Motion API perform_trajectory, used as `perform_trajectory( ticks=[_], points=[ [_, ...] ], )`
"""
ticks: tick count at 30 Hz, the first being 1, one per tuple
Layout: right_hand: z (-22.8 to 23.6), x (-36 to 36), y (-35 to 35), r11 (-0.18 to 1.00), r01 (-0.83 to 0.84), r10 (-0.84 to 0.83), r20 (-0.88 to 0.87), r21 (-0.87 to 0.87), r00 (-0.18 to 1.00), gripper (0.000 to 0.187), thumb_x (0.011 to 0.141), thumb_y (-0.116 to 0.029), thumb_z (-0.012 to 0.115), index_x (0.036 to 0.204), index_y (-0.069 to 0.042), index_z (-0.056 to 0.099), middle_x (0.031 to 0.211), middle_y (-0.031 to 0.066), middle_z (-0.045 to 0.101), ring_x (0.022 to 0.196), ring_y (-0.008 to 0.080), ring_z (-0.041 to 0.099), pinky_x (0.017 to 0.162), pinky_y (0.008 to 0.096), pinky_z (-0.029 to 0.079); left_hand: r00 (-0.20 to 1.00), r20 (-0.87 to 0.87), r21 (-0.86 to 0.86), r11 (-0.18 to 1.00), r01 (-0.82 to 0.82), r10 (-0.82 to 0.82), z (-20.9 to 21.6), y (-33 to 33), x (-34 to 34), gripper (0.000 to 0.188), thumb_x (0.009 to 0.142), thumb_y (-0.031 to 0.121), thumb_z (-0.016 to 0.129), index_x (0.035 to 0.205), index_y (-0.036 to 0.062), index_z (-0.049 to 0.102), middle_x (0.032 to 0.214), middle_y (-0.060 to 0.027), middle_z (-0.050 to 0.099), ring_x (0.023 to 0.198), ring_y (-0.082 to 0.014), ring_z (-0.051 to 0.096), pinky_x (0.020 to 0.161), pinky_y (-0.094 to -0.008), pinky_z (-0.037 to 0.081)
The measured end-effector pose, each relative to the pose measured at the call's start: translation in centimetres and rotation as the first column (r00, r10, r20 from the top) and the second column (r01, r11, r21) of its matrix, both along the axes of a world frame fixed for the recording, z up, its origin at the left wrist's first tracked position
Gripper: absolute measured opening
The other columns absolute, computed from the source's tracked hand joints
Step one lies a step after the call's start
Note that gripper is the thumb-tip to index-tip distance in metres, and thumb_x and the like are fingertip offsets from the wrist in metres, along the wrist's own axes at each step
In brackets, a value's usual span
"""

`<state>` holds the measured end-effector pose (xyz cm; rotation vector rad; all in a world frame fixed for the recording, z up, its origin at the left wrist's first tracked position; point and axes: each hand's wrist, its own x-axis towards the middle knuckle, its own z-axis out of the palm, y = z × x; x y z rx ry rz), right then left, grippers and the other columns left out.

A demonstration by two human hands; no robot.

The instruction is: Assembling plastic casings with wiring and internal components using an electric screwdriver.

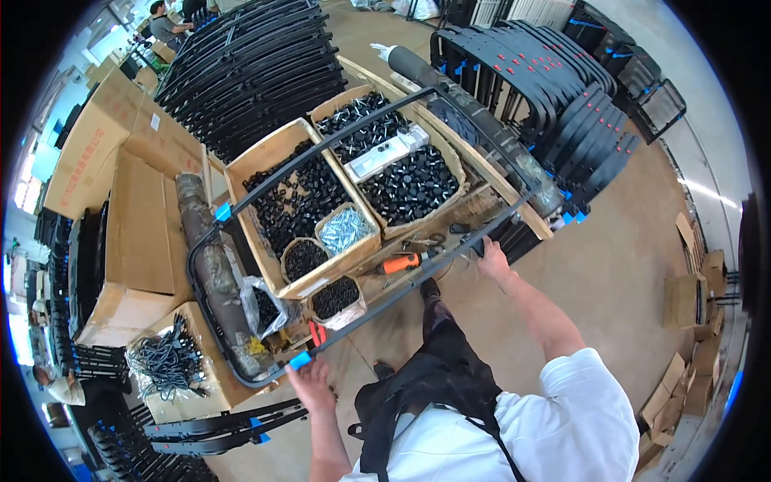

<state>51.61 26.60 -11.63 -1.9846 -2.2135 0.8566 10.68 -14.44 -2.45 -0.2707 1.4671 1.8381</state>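
Observation:
A long black tubular frame (377,304) with blue pieces on its corners lies aslant over a workbench, across two padded rolls. My left hand (313,386) is at its near left corner, fingers closed against the bar beside a blue piece (299,359). My right hand (493,262) is at the near bar farther right, fingers curled round a small dark thing I cannot make out. Between the hands, an orange-and-black power tool (401,263) lies on the bench. Under the frame stand wooden bins (291,287) of black plastic parts (301,193) and silver screws (345,230).
Padded rolls (210,241) flank the bins. A carton of black cables (167,361) stands at the left, by a tall open carton (140,221). Stacked black frames (249,72) rise behind, more (530,68) at the right. Flattened cartons (665,394) lean along the right wall.

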Motion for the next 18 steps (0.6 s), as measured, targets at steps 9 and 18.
perform_trajectory(
  ticks=[9,18],
  points=[
    [-4.2,-0.6,12.5,0.977,-0.197,0.165,0.29,0.083,0.943,0.067,0.086,-0.013,0.063,0.151,-0.002,0.048,0.127,0.0277,0.056,0.118,0.0435,0.058,0.105,0.0464,0.049,0.941,0.02,-0.331,0.89,-0.313,0.338,0.3,2.9,-3.9,0.046,0.105,0.055,0.058,0.129,0.0161,0.058,0.116,-0.0064,0.067,0.101,-0.0267,0.068,0.087,-0.051,0.059],
    [-6.4,-5.2,11.6,0.818,-0.559,0.474,0.389,0.137,0.79,0.024,0.091,-0.023,0.062,0.108,-0.006,0.069,0.104,0.0155,0.069,0.096,0.033,0.071,0.082,0.0446,0.056,0.91,0.086,-0.446,0.832,-0.33,0.406,0.9,5.1,-4.1,0.045,0.103,0.053,0.062,0.13,0.0175,0.055,0.105,-0.0091,0.069,0.082,-0.0303,0.072,0.069,-0.0481,0.066]
  ],
)
